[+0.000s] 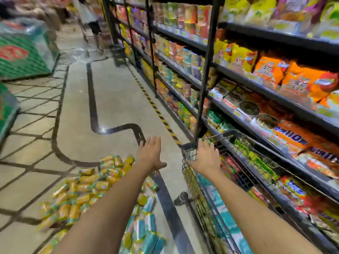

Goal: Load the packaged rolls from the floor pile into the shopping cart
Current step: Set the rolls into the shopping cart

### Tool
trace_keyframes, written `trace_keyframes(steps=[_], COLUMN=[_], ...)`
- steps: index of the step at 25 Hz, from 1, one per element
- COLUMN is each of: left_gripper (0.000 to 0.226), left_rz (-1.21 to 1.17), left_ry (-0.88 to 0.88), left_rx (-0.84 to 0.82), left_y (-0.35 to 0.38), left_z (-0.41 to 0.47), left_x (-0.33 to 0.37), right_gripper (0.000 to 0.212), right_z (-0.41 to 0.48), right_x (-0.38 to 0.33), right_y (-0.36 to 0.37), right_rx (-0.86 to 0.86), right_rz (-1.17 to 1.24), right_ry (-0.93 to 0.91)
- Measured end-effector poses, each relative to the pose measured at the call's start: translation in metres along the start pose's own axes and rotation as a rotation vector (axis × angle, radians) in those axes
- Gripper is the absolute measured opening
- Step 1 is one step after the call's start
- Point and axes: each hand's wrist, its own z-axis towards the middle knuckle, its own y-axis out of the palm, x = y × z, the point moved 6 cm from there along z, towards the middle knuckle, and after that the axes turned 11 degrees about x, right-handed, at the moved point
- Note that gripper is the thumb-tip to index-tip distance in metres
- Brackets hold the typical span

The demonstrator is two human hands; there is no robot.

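A pile of packaged rolls in yellow wrappers lies on the floor at lower left, with teal-wrapped ones nearer me. The wire shopping cart stands at lower right along the shelves and holds several packages. My left hand is stretched out above the far edge of the pile, palm down, fingers spread, holding nothing. My right hand reaches over the cart's front corner, fingers apart and empty. Both forearms cross the lower half of the view. The picture is blurred by motion.
Tall dark shelves packed with snack bags and cup noodles line the right side behind the cart. Green crates stand at far left. The tiled aisle floor runs ahead; a person stands far down it.
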Motion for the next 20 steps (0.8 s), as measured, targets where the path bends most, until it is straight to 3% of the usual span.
trace_keyframes(steps=[4,11,15,20], left_gripper=[0.104,0.104,0.104,0.103], left_rz=[-0.020,-0.142,-0.247,-0.386], left_ry=[-0.248,-0.563,-0.757,-0.915], left_rx=[-0.001,-0.156,-0.225,-0.323], left_y=[0.011,0.106,0.194,0.338], left_z=[-0.067,-0.204,-0.267,-0.325], left_x=[-0.100,-0.222,-0.260,-0.250], right_gripper=[0.090,0.086,0.087,0.094], right_z=[-0.017,-0.074,-0.105,-0.142], right_x=[-0.087,-0.219,-0.255,-0.249], right_y=[0.014,0.125,0.217,0.364], right_rx=[-0.039,-0.278,-0.378,-0.554], right_rz=[0.028,-0.035,-0.140,-0.375], right_ry=[-0.186,-0.443,-0.549,-0.772])
